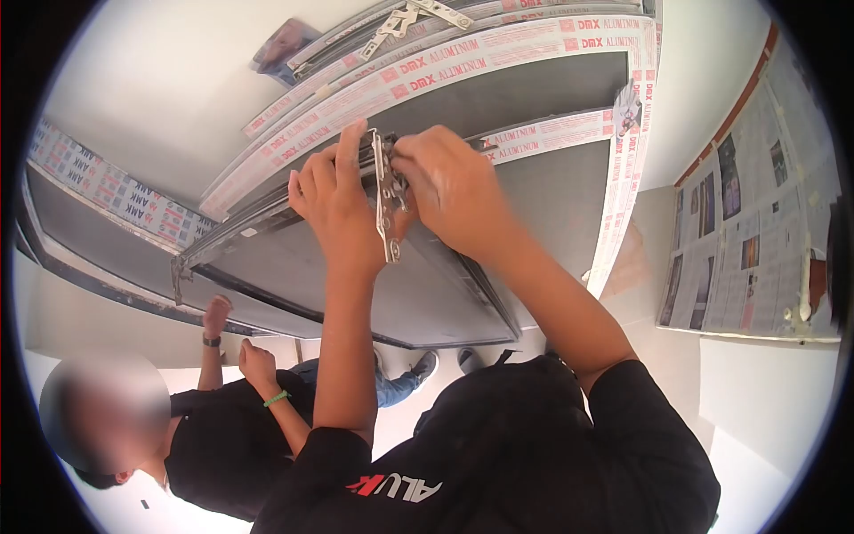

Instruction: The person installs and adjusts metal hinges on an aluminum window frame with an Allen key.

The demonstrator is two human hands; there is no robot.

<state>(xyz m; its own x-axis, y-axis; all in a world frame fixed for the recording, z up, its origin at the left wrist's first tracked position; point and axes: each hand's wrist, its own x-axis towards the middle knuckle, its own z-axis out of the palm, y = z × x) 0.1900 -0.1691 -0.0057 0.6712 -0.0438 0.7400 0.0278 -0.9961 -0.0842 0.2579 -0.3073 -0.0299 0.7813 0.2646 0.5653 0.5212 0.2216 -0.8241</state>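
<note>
A silver metal window hinge (384, 200), long and thin with several holes, is held upright over the top edge of a dark aluminium frame (253, 230). My left hand (334, 205) grips the hinge from its left side, the thumb partly showing behind it. On the other side, my right hand (454, 191) is closed, its fingertips pinched against the upper part of the hinge. Whatever small piece those fingertips hold is hidden, and this hand is slightly blurred. The dark frame with its grey panel leans below both hands.
Frames wrapped in white and red printed tape (534, 44) lean behind, with another metal hinge (414, 20) on top. A co-worker (240, 418) in a black shirt stands at left, both hands raised. A newspaper-covered panel (747, 214) is at right. Another taped frame (116, 191) is at left.
</note>
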